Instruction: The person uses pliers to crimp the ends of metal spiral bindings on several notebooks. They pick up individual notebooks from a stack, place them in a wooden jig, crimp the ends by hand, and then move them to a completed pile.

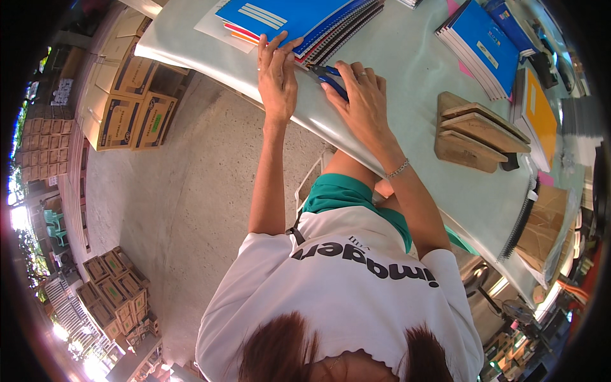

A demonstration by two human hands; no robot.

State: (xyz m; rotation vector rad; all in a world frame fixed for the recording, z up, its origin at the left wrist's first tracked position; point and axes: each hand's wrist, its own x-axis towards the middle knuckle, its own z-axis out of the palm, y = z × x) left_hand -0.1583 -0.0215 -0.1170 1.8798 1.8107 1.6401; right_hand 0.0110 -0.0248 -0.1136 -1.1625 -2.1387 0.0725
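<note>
A stack of spiral notebooks (289, 19) with blue covers lies at the table's far left, black wire coils along its right side and red and orange edges below the top one. My left hand (278, 76) rests at the stack's near corner, fingers stretched and spread over the edge. Close beside it, my right hand (364, 99) grips blue-handled pliers (332, 81). The jaws of the pliers point left at the near end of the coils, by my left fingertips. Whether they touch a wire is too small to tell.
A wooden slotted stand (474, 137) sits to the right on the pale-covered table (407, 127). Beyond it are more blue notebooks (480, 48) and a yellow-covered book (538, 118). A black coil (519, 219) lies near the right edge. Cardboard boxes (130, 95) are stacked on the left.
</note>
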